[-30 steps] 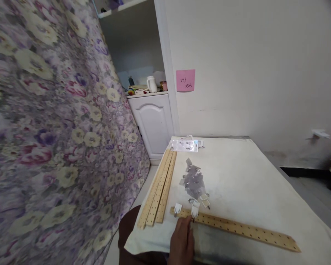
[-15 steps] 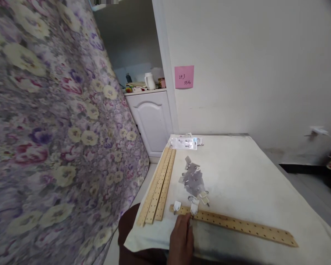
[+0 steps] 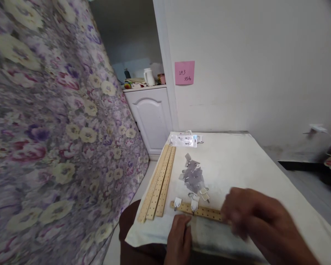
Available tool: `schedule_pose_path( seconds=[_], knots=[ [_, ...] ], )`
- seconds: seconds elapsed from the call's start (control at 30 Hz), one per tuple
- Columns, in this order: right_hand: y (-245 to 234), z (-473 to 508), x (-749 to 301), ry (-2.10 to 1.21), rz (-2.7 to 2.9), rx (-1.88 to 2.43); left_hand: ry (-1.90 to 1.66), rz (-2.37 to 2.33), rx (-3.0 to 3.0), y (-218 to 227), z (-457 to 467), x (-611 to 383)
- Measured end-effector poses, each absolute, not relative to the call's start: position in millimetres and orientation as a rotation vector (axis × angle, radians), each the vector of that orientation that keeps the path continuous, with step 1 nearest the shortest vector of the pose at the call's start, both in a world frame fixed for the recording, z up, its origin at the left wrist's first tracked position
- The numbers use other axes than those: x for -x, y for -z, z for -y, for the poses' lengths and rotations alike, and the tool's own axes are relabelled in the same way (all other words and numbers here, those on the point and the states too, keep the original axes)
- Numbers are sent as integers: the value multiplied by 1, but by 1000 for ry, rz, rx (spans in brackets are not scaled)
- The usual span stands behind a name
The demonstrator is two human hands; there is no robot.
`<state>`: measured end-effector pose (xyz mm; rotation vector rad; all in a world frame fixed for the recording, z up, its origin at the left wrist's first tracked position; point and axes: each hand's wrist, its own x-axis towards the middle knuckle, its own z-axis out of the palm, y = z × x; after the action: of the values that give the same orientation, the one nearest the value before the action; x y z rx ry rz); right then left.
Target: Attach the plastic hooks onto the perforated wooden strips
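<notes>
1. We see the perforated wooden strip (image 3: 209, 213) lying crosswise near the front edge of the table (image 3: 231, 162); its right part is hidden.
2. One white piece (image 3: 177, 202) overlaps the strip's left end; a second white piece (image 3: 194, 204) sits farther right along it.
3. Our left hand (image 3: 179, 235) is at the front edge, just below the strip, its fingers curled inward; we cannot tell whether they grip anything.
4. Our right hand (image 3: 253, 213), blurred, covers the strip's right part with fingers bent; we cannot tell whether it holds anything or touches the wood.
5. Just beyond the second white piece we see a cream piece (image 3: 204, 194), then a heap of greyish clear packets (image 3: 192, 177).
6. Three more wooden strips (image 3: 160, 184) lie lengthwise along the left edge, near a clear package (image 3: 183, 140) at the back.
7. Farther out, we see a pink note (image 3: 184, 73) on the wall, a white cabinet (image 3: 150, 119) and a flowered curtain (image 3: 57, 129).
</notes>
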<state>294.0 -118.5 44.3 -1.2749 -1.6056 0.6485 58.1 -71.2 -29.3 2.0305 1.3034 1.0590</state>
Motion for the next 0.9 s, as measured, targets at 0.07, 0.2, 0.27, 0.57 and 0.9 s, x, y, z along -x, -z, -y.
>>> schedule_pose_path(
  seconds=[0.07,0.2,0.27,0.57,0.9],
  knots=[
    [-61,89,-285,-751,1713,1348,-1040,-1261,-2070,29,75,-53],
    [-23,71,-292,-577,1743,1561,-1056,-1215,-2170,35,75,-46],
    [10,77,-305,-471,1776,1651,-1059,-1219,-2186,37,74,-45],
    [33,76,-323,-429,1854,1734,-985,-1238,-2174,28,68,-49],
    [28,74,-302,-431,1783,1826,-984,-1249,-2132,29,60,-49]
  ],
)
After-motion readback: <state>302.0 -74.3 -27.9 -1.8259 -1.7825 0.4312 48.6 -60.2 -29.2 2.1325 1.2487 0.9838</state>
